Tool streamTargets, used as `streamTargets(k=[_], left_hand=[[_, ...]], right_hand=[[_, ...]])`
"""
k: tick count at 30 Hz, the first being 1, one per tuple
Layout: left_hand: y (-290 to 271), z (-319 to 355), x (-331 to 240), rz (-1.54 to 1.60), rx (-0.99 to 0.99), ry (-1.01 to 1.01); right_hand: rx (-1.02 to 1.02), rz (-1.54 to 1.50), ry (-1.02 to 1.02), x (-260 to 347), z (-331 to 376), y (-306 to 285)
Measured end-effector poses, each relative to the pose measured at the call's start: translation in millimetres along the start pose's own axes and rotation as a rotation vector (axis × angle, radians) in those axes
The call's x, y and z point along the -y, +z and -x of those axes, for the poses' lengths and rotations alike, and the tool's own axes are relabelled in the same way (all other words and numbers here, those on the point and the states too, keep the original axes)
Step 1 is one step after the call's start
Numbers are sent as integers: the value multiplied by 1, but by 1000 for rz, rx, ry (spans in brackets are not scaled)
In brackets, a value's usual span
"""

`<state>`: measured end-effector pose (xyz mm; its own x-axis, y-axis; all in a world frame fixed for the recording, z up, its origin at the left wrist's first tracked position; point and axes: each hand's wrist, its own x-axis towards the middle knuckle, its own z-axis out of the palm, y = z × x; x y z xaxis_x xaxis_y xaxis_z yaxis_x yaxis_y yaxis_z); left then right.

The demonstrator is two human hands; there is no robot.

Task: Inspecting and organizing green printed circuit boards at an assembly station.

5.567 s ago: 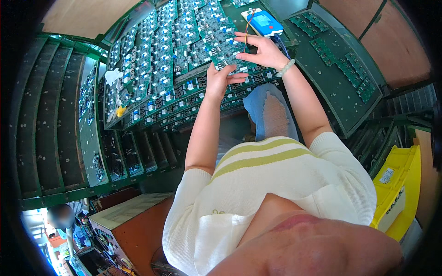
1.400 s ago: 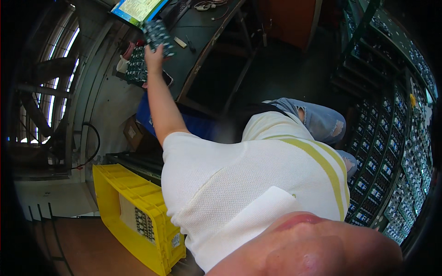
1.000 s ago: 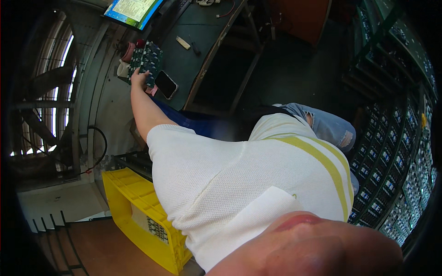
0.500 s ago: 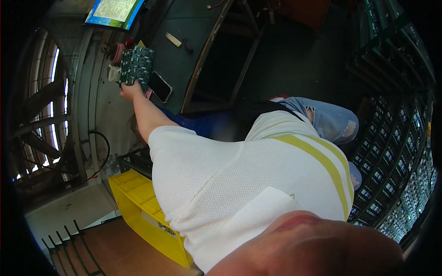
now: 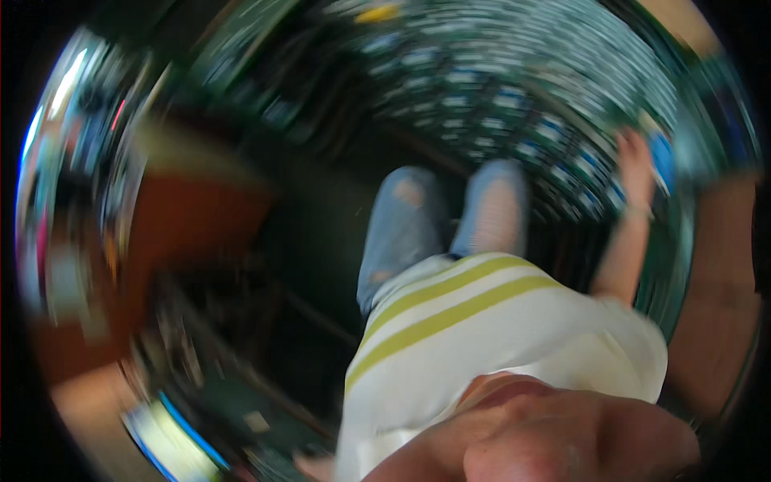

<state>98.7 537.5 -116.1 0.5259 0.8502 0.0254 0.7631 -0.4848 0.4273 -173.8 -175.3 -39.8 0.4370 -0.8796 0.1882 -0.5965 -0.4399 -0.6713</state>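
Green, smeared by blur, fills the far side of the view: a sloping rack of circuit boards (image 5: pixel 514 104) in rows. The right hand (image 5: pixel 634 157) reaches up at the far right and touches the rack just beside a blue thing (image 5: pixel 662 161) too blurred to name; whether the fingers grip anything cannot be told. The left hand (image 5: pixel 313 466) shows only as a sliver at the near edge, next to a green board (image 5: pixel 233 406) on a dark surface, its state impossible to tell. Blue jeans (image 5: pixel 446 225) and a white shirt with yellow stripes (image 5: pixel 482 321) fill the middle.
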Motion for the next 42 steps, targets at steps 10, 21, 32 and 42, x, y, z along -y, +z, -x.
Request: streamTargets(k=[10,21,32,42], left_hand=[[101,150,-240,-132,304,1101],[54,53,-168,-193,99,1127],[-49,-22,76,-204,-275,606],[-86,16,235,-342,-453,349]], right_hand=[[-311,250,-268,6,18,-33],[-310,220,-301,-1,15,-23],[-385,208,-377,-16,17,-31],[-257,208,-292,-5,12,-26]])
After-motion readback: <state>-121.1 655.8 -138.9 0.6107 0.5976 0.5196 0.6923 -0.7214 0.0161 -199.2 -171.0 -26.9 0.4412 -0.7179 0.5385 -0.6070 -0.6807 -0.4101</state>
